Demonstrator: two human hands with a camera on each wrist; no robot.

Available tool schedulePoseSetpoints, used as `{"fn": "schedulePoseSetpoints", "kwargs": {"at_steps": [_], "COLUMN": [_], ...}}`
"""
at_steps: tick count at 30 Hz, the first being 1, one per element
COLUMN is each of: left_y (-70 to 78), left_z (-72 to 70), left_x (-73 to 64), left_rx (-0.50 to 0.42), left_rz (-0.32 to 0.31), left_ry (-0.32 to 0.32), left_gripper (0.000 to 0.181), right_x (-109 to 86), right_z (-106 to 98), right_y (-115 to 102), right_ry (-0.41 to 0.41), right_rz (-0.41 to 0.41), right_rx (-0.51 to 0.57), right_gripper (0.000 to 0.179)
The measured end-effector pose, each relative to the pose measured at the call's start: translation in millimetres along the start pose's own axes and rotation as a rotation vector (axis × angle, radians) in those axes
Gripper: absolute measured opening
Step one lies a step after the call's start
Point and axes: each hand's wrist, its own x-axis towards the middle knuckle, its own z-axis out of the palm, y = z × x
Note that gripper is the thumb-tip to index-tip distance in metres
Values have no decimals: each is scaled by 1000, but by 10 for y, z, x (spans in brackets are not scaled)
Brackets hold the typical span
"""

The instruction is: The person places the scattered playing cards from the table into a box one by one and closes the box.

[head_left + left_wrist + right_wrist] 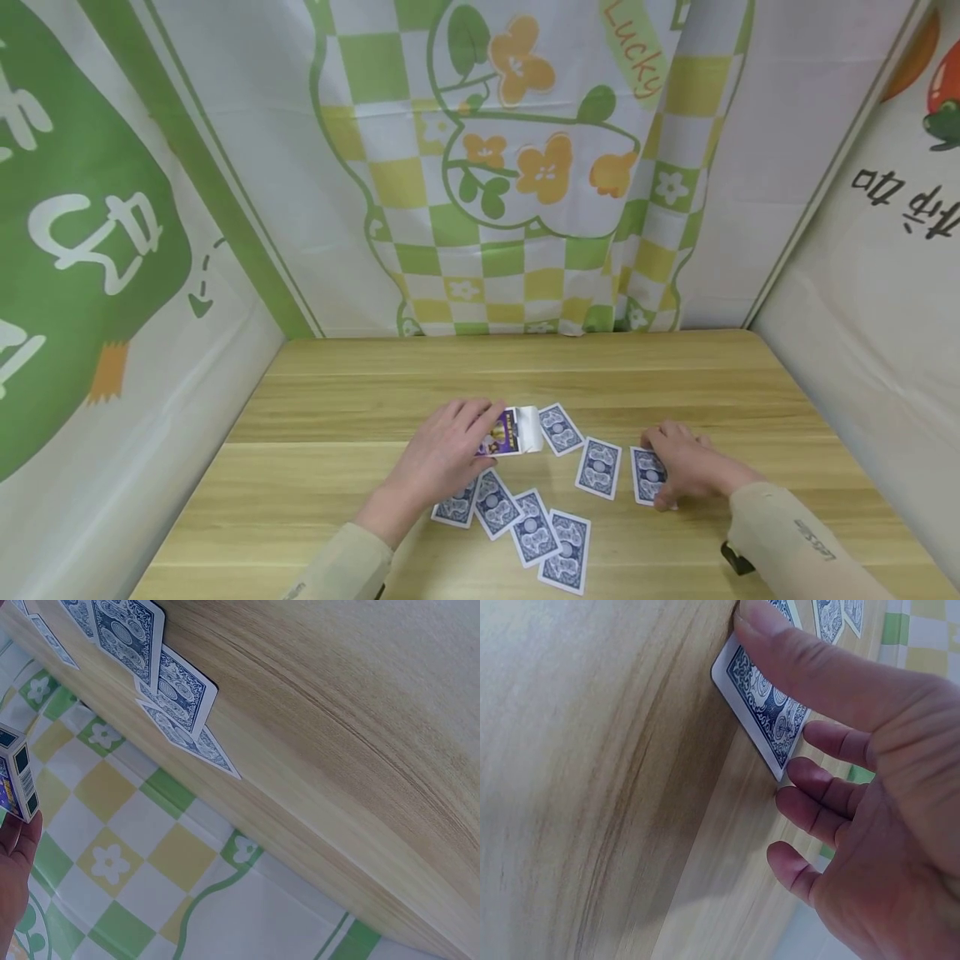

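In the head view my left hand (442, 448) grips a purple card box (500, 435) whose white flap end (530, 429) points right. The left wrist view catches the box (10, 780) and the fingers at its left edge. My right hand (688, 467) spans a blue-backed playing card (647, 477) on the table at the right, thumb at the near edge and fingers at the far edge. Seen from the right wrist, the thumb and index finger bracket this card (769, 712); the other fingers curl loosely beside it.
Between the hands lie two separate face-down cards, one near the box (561, 429) and another card (598, 468) to its right. Several overlapping cards (535, 529) fan out in front of the left hand. A patterned curtain (502, 275) hangs behind the wooden table (337, 392).
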Motion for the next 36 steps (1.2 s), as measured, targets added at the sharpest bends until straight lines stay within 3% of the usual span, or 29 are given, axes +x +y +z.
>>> {"fn": "schedulePoseSetpoints", "kwargs": {"at_steps": [5, 12, 21, 36], "left_y": [3, 1, 9, 0], "left_z": [-7, -2, 3, -19], "left_x": [1, 1, 11, -13], "left_rx": [-7, 0, 8, 8], "left_rz": [-17, -5, -16, -8], "left_ry": [-29, -8, -32, -22], "left_gripper": [87, 85, 86, 86], "right_x": [-12, -16, -18, -29], "right_z": [1, 4, 3, 20], "right_y": [14, 19, 51, 59], "right_ry": [11, -1, -2, 31], "right_rz": [-14, -4, 10, -26], "right_rx": [7, 25, 19, 13], "right_gripper": [89, 89, 95, 94]}}
